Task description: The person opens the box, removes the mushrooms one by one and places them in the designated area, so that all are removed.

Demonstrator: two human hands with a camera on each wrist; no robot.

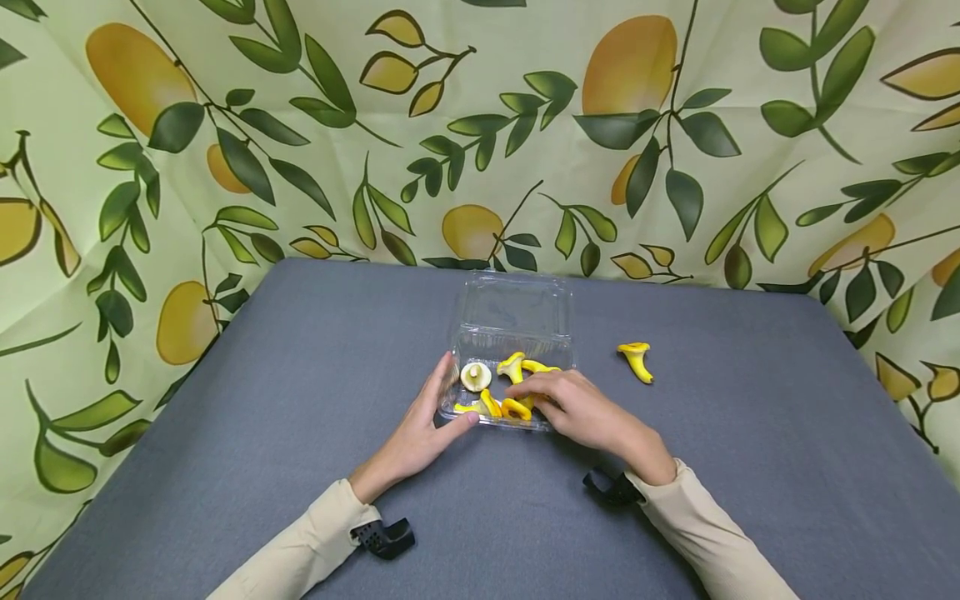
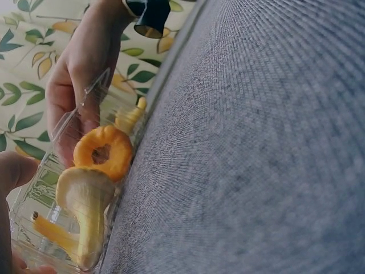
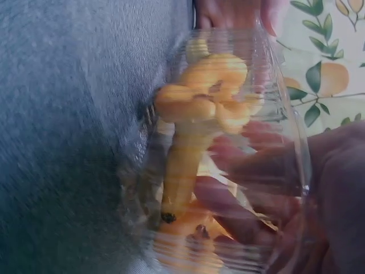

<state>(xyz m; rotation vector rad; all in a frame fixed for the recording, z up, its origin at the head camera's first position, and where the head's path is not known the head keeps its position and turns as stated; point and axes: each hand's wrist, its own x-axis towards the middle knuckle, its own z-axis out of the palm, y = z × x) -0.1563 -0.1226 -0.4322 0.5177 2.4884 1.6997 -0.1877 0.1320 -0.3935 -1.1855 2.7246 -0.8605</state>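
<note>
A clear plastic clamshell container lies with its lid tipped back. Inside are several yellow chanterelle mushrooms and one white button mushroom, stem up. My left hand holds the container's front left corner, thumb at the front rim and fingers along the left wall. Over the right part of the tray, my right hand reaches in with its fingers down among the chanterelles. Through the plastic in the right wrist view those fingers are beside a chanterelle; whether they pinch one is unclear.
One more chanterelle lies on the grey cloth-covered table, right of the container. Behind the table's far edge hangs a leaf-and-fruit patterned curtain. It also runs along both sides.
</note>
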